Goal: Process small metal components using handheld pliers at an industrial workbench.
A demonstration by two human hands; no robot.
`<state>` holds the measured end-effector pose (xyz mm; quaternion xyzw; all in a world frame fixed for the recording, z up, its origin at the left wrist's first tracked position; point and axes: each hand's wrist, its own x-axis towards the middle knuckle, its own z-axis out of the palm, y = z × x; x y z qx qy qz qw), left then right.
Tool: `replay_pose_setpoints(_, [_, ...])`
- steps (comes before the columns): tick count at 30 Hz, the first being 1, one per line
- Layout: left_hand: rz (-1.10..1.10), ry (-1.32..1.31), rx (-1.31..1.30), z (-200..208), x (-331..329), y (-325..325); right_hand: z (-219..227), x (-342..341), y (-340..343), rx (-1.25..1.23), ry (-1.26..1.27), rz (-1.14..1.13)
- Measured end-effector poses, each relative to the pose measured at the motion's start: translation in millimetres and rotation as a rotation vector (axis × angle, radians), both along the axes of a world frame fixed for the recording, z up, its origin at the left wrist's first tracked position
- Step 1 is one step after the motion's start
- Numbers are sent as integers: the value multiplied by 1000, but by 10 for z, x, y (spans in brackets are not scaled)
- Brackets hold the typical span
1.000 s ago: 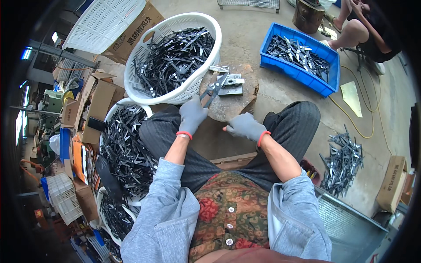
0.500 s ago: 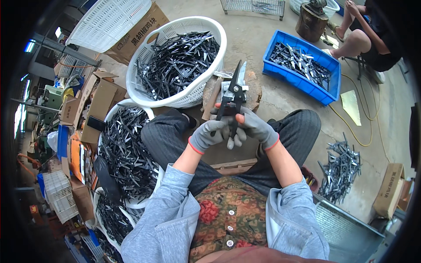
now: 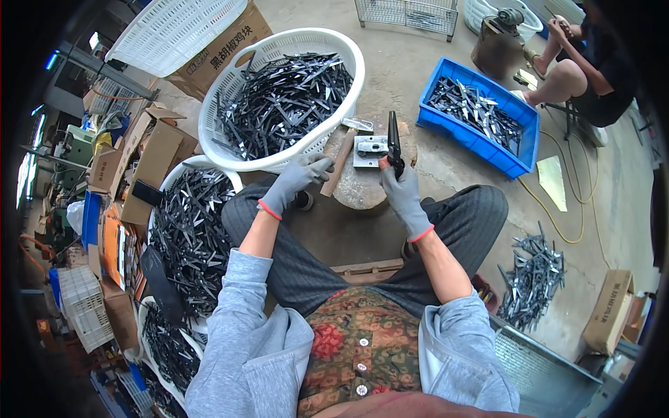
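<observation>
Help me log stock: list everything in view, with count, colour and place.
shears: 1, black, centre
stump: 1, greyish, centre
metal fixture: 1, silver, on stump
wooden bar: 1, brown, on stump
large basket: 1, white, upper left
other baskets: several, white, left
tray: 1, blue, upper right
metal parts: many, dark, in baskets, tray and floor heap
wire rack: 1, silver, top centre
cardboard boxes: several, brown, left and right
phone: 1, black, left
co-worker: 1, dark clothing, upper right
left hand: 1, grey-gloved, beside stump
right hand: 1, grey-gloved, around shears
</observation>
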<state>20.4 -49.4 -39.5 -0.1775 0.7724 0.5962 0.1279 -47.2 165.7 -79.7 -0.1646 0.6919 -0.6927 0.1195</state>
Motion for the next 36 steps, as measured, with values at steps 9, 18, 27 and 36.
replay_pose_setpoints(9, [133,15,47,-184,-34,142,23,-63,59,276,290,-271])
replay_pose_setpoints(18, [110,5,22,-217,-40,173,46,-87,66,540,375,-340])
replay_pose_setpoints(27, [42,188,-640,-551,-95,71,20,-94,24,230,-16,-92])
replay_pose_setpoints(36, [-139,-20,-1063,-837,-413,93,-524,81,-1,30,-568,268])
